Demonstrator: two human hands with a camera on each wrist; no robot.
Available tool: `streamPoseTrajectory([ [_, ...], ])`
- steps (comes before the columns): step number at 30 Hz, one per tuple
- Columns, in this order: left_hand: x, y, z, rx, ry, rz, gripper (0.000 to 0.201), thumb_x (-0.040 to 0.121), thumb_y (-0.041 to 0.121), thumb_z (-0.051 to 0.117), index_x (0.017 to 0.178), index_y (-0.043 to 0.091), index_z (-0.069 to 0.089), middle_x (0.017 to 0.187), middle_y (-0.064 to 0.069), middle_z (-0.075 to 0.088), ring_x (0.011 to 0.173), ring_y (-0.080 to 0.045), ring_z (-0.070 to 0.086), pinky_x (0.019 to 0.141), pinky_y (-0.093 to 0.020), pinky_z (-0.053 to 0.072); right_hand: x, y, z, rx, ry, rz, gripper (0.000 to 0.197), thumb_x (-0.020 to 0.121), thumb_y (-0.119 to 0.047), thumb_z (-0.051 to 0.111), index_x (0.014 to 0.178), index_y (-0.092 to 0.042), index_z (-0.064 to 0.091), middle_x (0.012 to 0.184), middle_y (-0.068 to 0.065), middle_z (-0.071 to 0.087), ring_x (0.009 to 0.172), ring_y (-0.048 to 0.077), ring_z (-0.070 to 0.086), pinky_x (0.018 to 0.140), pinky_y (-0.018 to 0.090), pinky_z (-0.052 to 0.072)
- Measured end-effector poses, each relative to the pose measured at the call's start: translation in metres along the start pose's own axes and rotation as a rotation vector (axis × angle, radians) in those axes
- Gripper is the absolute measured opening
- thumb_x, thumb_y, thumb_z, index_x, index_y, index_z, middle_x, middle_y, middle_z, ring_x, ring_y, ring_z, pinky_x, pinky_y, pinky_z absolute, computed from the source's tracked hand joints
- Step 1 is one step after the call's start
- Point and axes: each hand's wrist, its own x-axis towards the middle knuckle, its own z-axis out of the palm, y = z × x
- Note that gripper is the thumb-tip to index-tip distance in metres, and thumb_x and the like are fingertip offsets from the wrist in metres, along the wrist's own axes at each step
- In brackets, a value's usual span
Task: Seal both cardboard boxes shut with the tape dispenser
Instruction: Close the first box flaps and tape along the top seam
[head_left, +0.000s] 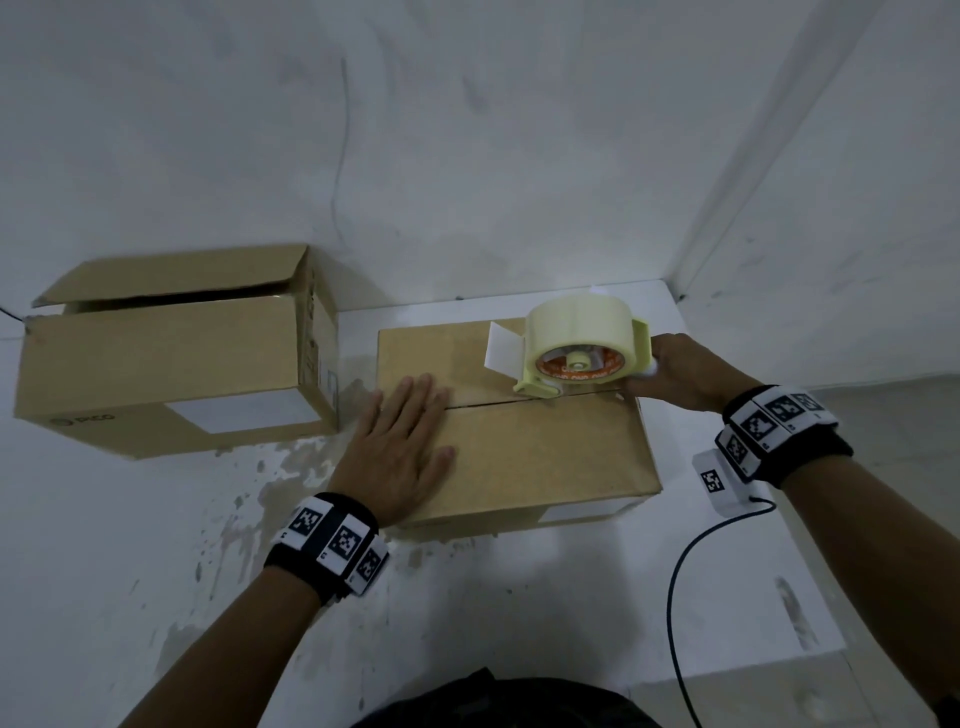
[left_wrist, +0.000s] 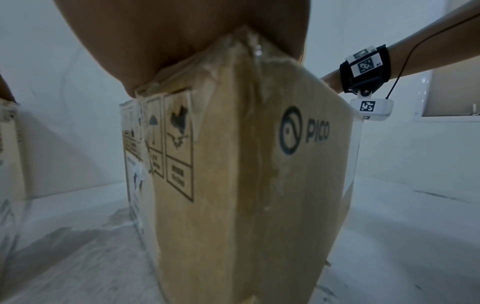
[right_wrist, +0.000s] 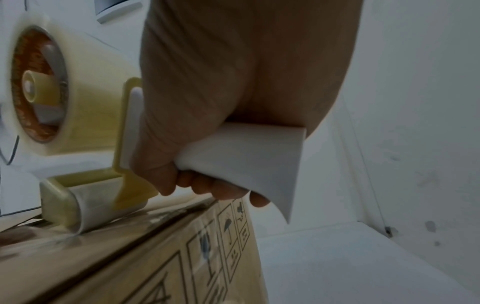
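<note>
A closed cardboard box (head_left: 545, 457) sits in front of me on the white surface, its two top flaps meeting at a centre seam. My left hand (head_left: 402, 447) lies flat on the left part of its lid, fingers straight, pressing the flaps. My right hand (head_left: 675, 374) grips the white handle (right_wrist: 246, 156) of a pale yellow tape dispenser (head_left: 576, 348), whose roller (right_wrist: 78, 207) rests on the seam near the box's right end. A second cardboard box (head_left: 171, 353) stands to the left with its top flaps ajar. In the left wrist view the near box (left_wrist: 246, 164) shows a PICO logo.
White walls close in behind and at the right. The white surface (head_left: 519, 597) has worn, stained patches. A black cable (head_left: 675, 597) trails from my right wrist camera down past the surface's right front.
</note>
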Motion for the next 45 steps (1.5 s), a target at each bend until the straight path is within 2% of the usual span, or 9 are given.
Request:
streamPoseTrajectory([
  [13, 0.003, 0.000, 0.000, 0.033, -0.031, -0.018, 0.070, 0.095, 0.062, 0.007, 0.154, 0.026, 0.003, 0.162, -0.003, -0.003, 0.150, -0.021, -0.002, 0.120, -0.046, 0.002, 0.003, 0.010, -0.003, 0.074, -0.029, -0.010, 0.019, 0.081, -0.029, 0.080, 0.090, -0.014, 0.071, 0.089, 0.005, 0.071, 0.083, 0.021, 0.065, 0.074, 0.037, 0.052],
  [18, 0.002, 0.000, 0.000, 0.031, -0.021, -0.022, 0.070, 0.095, 0.061, 0.007, 0.154, 0.026, 0.003, 0.162, -0.004, -0.003, 0.150, -0.022, -0.001, 0.120, -0.047, 0.005, -0.004, 0.010, -0.014, 0.105, -0.043, 0.054, 0.024, 0.065, -0.036, 0.070, 0.060, -0.020, 0.053, 0.060, -0.004, 0.056, 0.058, 0.014, 0.046, 0.055, 0.027, 0.037],
  [21, 0.002, 0.002, -0.002, 0.016, -0.031, -0.012, 0.069, 0.094, 0.061, 0.008, 0.154, 0.028, 0.003, 0.162, -0.006, -0.003, 0.150, -0.023, -0.002, 0.120, -0.047, 0.002, -0.003, 0.010, -0.015, 0.128, -0.050, 0.047, 0.026, 0.070, -0.032, 0.073, 0.059, -0.021, 0.053, 0.059, -0.005, 0.056, 0.056, 0.013, 0.046, 0.054, 0.026, 0.037],
  [25, 0.004, 0.015, -0.005, -0.004, -0.001, -0.030, 0.065, 0.094, 0.051, 0.019, 0.154, 0.028, 0.011, 0.162, -0.012, 0.007, 0.148, -0.034, 0.008, 0.118, -0.056, 0.009, 0.000, 0.012, -0.015, 0.178, -0.035, 0.074, 0.024, 0.081, -0.017, 0.072, 0.071, 0.000, 0.059, 0.062, 0.007, 0.059, 0.056, 0.017, 0.052, 0.047, 0.027, 0.044],
  [30, 0.007, 0.035, -0.002, -0.002, 0.024, 0.089, 0.062, 0.094, 0.034, 0.027, 0.153, 0.016, 0.020, 0.162, -0.005, 0.012, 0.149, -0.027, 0.011, 0.115, -0.058, 0.019, -0.001, 0.017, -0.010, 0.345, -0.016, 0.037, 0.031, 0.078, -0.023, 0.069, 0.054, -0.013, 0.051, 0.051, 0.001, 0.055, 0.047, 0.010, 0.048, 0.053, 0.025, 0.040],
  [34, 0.007, 0.034, -0.003, 0.024, 0.013, 0.077, 0.062, 0.098, 0.042, 0.022, 0.154, 0.017, 0.016, 0.162, -0.004, 0.009, 0.149, -0.025, 0.007, 0.116, -0.055, 0.017, -0.002, 0.023, 0.002, 0.469, -0.040, -0.014, 0.045, 0.092, -0.015, 0.064, 0.052, 0.004, 0.053, 0.053, 0.018, 0.057, 0.050, 0.020, 0.053, 0.059, 0.025, 0.043],
  [37, 0.008, 0.036, -0.003, 0.040, -0.001, 0.078, 0.063, 0.098, 0.045, 0.019, 0.154, 0.018, 0.014, 0.162, -0.005, 0.010, 0.149, -0.026, 0.008, 0.116, -0.056, 0.018, 0.002, 0.032, 0.014, 0.593, -0.012, -0.012, 0.043, 0.095, -0.012, 0.062, 0.055, -0.001, 0.055, 0.054, 0.017, 0.057, 0.052, 0.024, 0.053, 0.060, 0.033, 0.043],
  [43, 0.008, 0.036, -0.004, 0.042, -0.009, 0.073, 0.062, 0.098, 0.045, 0.021, 0.153, 0.019, 0.019, 0.162, -0.005, 0.012, 0.149, -0.026, 0.010, 0.115, -0.056, 0.018, -0.002, 0.032, 0.028, 0.630, 0.103, 0.012, 0.042, 0.093, -0.012, 0.064, 0.054, 0.000, 0.056, 0.052, 0.014, 0.058, 0.051, 0.021, 0.054, 0.063, 0.033, 0.043],
  [45, 0.008, 0.036, -0.004, 0.043, -0.014, 0.071, 0.062, 0.097, 0.045, 0.021, 0.154, 0.020, 0.018, 0.162, -0.004, 0.012, 0.149, -0.026, 0.010, 0.115, -0.056, 0.018, -0.006, 0.027, 0.030, 0.655, 0.151, 0.003, 0.042, 0.091, -0.013, 0.066, 0.051, -0.006, 0.055, 0.050, 0.010, 0.057, 0.050, 0.019, 0.053, 0.062, 0.032, 0.043],
])
